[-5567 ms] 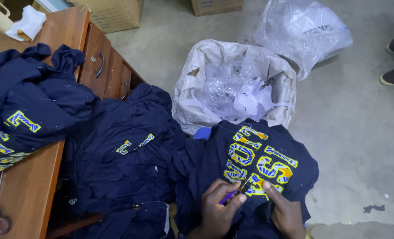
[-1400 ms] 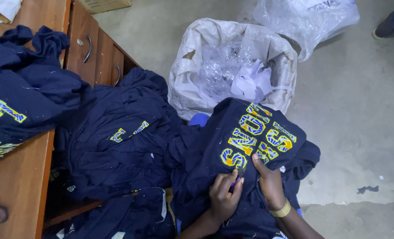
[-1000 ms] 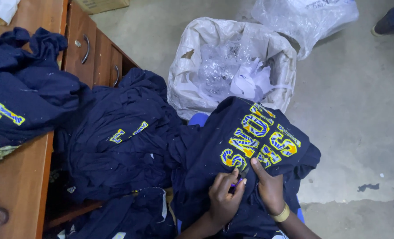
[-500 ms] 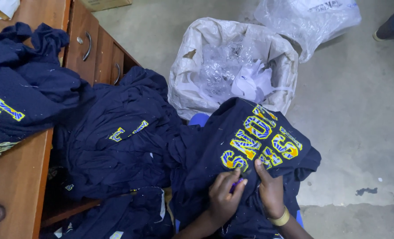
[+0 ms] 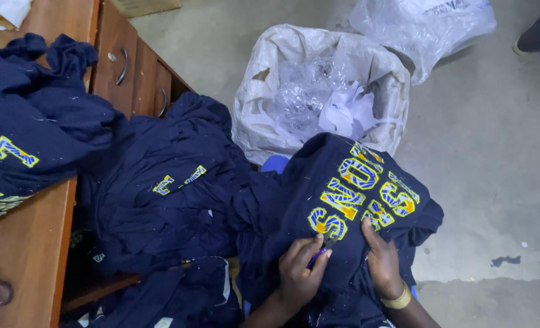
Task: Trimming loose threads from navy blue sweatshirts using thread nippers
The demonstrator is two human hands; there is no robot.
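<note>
A navy garment (image 5: 349,218) with yellow and blue patterned letters sewn on lies across my lap. My left hand (image 5: 300,273) is closed on a small purple-handled tool (image 5: 316,256), its tip at the lowest letter. My right hand (image 5: 382,261), with a gold bangle on the wrist, presses flat on the cloth just right of that letter, fingers apart.
A heap of navy garments (image 5: 166,194) lies to the left, more of them on the wooden desk (image 5: 27,243) with drawers (image 5: 130,73). A white sack (image 5: 385,79) of plastic and paper scraps stands ahead. A clear plastic bag (image 5: 427,24) and another person's shoe (image 5: 534,36) are on the concrete floor.
The garment has been turned and shifted slightly across my lap. My hands have moved from the right-hand letters to the lowest letter, left hand still on the tool.
</note>
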